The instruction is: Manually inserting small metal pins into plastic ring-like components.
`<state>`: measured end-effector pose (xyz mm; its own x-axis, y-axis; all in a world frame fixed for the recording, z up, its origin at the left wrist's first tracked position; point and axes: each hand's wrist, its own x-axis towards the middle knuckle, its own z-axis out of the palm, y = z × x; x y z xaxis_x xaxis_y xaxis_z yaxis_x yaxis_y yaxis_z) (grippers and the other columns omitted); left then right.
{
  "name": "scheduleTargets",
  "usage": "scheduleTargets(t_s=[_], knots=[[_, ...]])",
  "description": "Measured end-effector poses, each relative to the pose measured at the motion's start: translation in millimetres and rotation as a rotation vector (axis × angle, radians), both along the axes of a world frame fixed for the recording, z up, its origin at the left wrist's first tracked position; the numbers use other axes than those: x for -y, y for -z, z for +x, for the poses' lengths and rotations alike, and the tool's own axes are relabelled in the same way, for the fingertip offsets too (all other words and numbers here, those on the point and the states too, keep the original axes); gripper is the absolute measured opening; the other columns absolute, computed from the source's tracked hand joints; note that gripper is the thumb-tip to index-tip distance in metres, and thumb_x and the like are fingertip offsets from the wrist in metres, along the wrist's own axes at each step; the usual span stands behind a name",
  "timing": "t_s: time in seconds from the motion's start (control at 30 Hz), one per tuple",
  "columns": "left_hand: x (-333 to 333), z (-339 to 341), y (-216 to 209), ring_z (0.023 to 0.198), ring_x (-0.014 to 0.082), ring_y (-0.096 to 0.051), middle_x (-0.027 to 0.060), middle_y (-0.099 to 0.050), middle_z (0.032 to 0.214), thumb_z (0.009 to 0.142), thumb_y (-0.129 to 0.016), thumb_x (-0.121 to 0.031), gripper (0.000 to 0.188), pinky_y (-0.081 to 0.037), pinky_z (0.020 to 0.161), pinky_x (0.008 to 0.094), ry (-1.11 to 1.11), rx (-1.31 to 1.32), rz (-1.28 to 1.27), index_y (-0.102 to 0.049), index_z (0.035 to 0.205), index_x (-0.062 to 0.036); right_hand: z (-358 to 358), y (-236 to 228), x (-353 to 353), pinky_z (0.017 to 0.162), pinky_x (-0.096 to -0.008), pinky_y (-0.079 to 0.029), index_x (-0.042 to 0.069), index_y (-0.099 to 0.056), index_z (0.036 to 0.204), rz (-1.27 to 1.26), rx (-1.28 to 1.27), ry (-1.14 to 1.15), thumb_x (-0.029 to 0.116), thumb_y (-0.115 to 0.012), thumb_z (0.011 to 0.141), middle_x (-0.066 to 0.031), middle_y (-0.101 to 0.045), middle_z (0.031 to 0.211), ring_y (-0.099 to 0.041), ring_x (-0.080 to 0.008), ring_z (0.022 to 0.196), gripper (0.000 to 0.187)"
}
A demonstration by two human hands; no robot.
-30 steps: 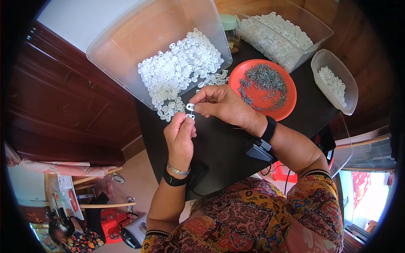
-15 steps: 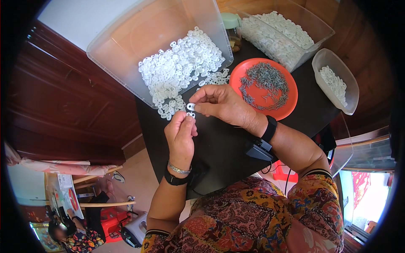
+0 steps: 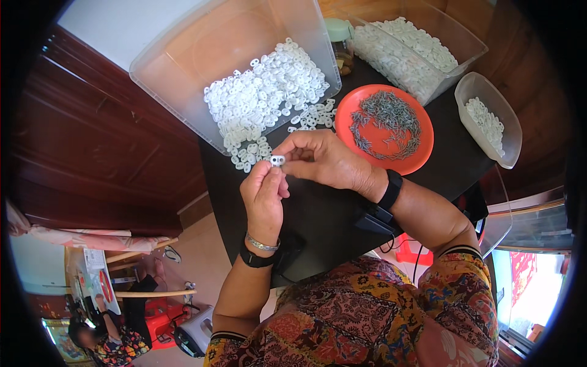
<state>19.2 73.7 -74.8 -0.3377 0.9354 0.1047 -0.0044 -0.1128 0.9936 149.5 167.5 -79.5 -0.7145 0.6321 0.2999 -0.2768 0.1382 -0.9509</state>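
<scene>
Over the near left part of the dark table, my left hand pinches a small white plastic piece with two dark holes between thumb and forefinger. Thumb and bent fingers of my right hand close on the same white piece from the right. Whether it is one part or two pressed together, I cannot tell. Just beyond my hands, many similar white oval pieces spill out of a clear plastic bin. An orange-red plate with small grey metal parts, spring-like in look, sits right of my right hand.
A clear bin full of white pieces stands at the far right, beside a jar with a pale green lid. A smaller clear tub holds more pieces. Near my right forearm is a black device. Another person sits at lower left.
My right hand has brought its white piece down to the one in my left hand. The two pieces, apart before with a thin gap between, now appear as one.
</scene>
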Motion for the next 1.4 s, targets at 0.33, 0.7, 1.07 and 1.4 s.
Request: scheduleTargets(t_s=[0.33,0.7,1.07,1.4], knots=[[-2.8,-8.2,2.2,0.056,0.0101,-0.054,0.0032,-0.055,0.061,0.093,-0.045,-0.025,0.031,-0.038,0.052,0.0202,0.091,0.194,0.016,-0.058,0.088,0.002,5.2,-12.4,4.7,0.065,-0.0237,-0.049,0.003,-0.062,0.101,0.151,0.048,-0.007,0.001,-0.069,0.078,-0.0012,-0.061,0.082,-0.058,-0.0067,0.072,0.023],[-4.9,-2.5,0.8,0.057,0.0098,-0.053,0.0038,-0.055,0.066,0.093,-0.045,-0.023,0.028,-0.039,0.053,0.0211,0.058,0.096,0.036,-0.057,0.082,-0.0001,5.2,-15.9,11.0,0.064,-0.0333,-0.049,0.006,-0.063,0.101,0.695,0.138,0.262,0.008,-0.074,0.07,-0.0082,-0.058,0.081,-0.058,-0.0248,0.073,0.033],[-3.6,-4.5,3.3,0.056,0.0094,-0.05,0.0036,-0.053,0.065,0.093,-0.045,-0.021,0.027,-0.038,0.054,0.0211,0.082,0.066,0.121,-0.054,0.077,-0.0003,7.0,-17.8,12.0,0.063,-0.034,-0.048,0.006,-0.062,0.1,0.69,0.111,0.227,0.008,-0.07,0.075,-0.0086,-0.059,0.08,-0.059,-0.0259,0.073,0.027],[0.9,0.1,1.0,0.053,0.0084,-0.047,0.0023,-0.05,0.06,0.092,-0.048,-0.022,0.028,-0.035,0.053,0.0209,0.047,0.03,0.106,-0.052,0.075,-0.0014,9.0,-19.3,14.0,0.062,-0.0351,-0.048,0.008,-0.062,0.095,0.699,0.066,0.224,0.01,-0.069,0.076,-0.0075,-0.06,0.077,-0.061,-0.0268,0.071,0.02]])
